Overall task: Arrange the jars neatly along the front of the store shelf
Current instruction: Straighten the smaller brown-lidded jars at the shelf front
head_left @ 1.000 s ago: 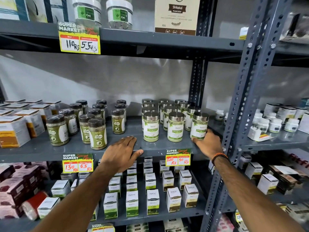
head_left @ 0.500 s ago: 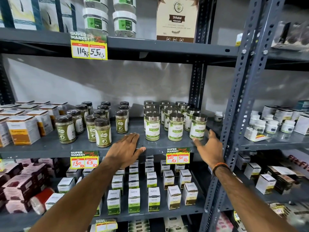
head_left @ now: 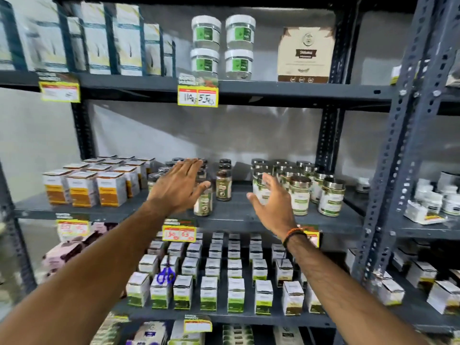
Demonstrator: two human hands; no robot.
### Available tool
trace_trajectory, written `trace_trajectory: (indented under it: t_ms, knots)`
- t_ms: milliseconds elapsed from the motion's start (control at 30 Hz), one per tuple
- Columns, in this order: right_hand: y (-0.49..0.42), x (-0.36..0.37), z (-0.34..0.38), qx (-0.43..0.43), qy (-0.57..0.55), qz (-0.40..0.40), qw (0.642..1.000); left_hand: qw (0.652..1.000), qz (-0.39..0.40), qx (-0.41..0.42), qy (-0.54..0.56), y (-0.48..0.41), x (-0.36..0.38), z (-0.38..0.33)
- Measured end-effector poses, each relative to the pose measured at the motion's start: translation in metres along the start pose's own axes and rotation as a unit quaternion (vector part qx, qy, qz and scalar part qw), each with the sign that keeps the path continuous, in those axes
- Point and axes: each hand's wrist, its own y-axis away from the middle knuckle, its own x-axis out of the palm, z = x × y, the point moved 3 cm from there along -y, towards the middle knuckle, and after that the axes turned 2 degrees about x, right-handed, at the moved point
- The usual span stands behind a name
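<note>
On the middle grey shelf [head_left: 234,216] stand several dark-lidded green jars [head_left: 223,186] and, to their right, several silver-lidded white-and-green jars [head_left: 300,195]. My left hand [head_left: 178,186] is raised with fingers spread in front of the dark-lidded jars and hides most of them; one front jar [head_left: 203,204] shows below its thumb. My right hand [head_left: 272,204] is open, palm turned left, in front of the leftmost silver-lidded jars. Neither hand holds anything. The picture is blurred by motion.
Orange-and-white boxes [head_left: 83,188] fill the shelf's left end. Clear gel tubs [head_left: 222,46] and a brown-and-cream box [head_left: 306,54] sit on the shelf above. Small green-and-white boxes [head_left: 209,282] fill the shelf below. A grey perforated upright [head_left: 398,155] stands at the right, with white tubs [head_left: 438,200] beyond.
Both hands have lifted off the shelf's front edge and now hover open in front of the jars. The view has tilted up and swung left.
</note>
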Motion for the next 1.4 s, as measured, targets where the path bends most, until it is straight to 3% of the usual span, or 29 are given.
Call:
trace_trajectory:
  t_ms: [267, 433, 600, 800, 1233, 1400]
  knots:
    - [-0.001, 0.107, 0.038, 0.034, -0.028, 0.079, 0.996, 0.998, 0.011, -0.068, -0.003, 0.063, 0.007, 0.105]
    - [0.0, 0.142, 0.035, 0.074, -0.017, 0.088, 0.993, 0.993, 0.048, -0.11, 0.001, 0.092, 0.04, 0.147]
    - [0.001, 0.152, 0.031, 0.085, 0.01, 0.078, 0.993, 0.988, 0.085, -0.126, 0.024, 0.099, 0.076, 0.165]
    - [0.001, 0.16, 0.024, 0.085, 0.027, 0.121, 0.989, 0.984, 0.124, -0.116, 0.045, 0.095, 0.102, 0.17]
    - [-0.021, 0.138, -0.009, 0.121, 0.099, 0.087, 0.984, 0.987, 0.122, -0.104, 0.01, 0.097, 0.115, 0.173]
    - [-0.023, 0.138, -0.015, 0.128, 0.113, 0.11, 0.979, 0.987, 0.119, -0.107, 0.008, 0.097, 0.117, 0.173]
